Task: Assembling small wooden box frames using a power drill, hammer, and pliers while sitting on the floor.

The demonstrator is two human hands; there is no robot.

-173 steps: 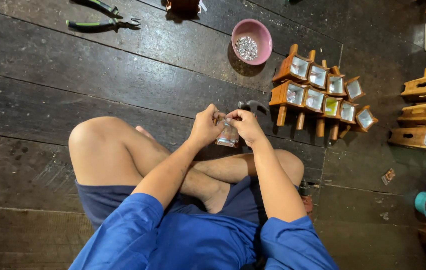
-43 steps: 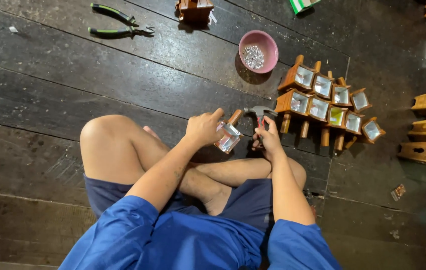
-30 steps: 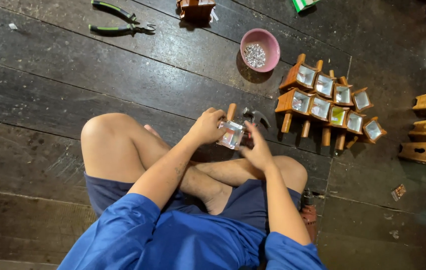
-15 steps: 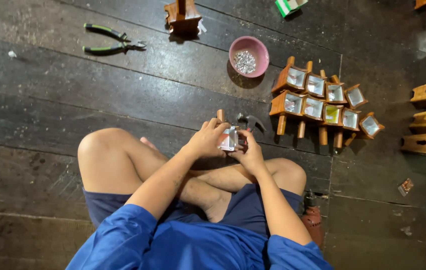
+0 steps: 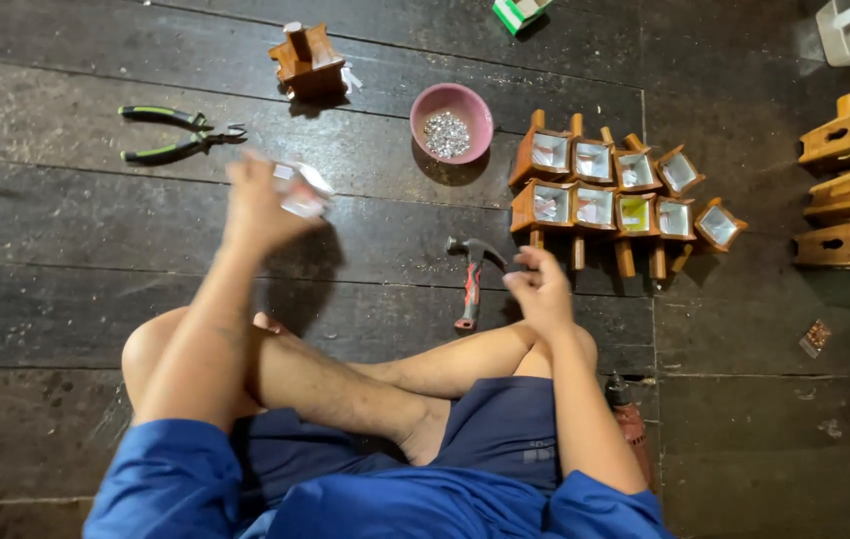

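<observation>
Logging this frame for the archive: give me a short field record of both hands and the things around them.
setting: dark plank floor, person seated cross-legged
left hand: raised, holds a small blurred shiny piece
right hand: empty, fingers loosely curled, beside the hammer
ahead: pink bowl of small silvery bits
right of the bowl: cluster of wooden boxes with shiny fronts
far left: green-handled pliers

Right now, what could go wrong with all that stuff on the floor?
The left hand swings a small wooden piece out fast; it might slip loose. The hammer lies close to the bare legs and could get bumped. The pink bowl of tiny metal bits could tip, scattering sharp pieces near bare skin.
</observation>
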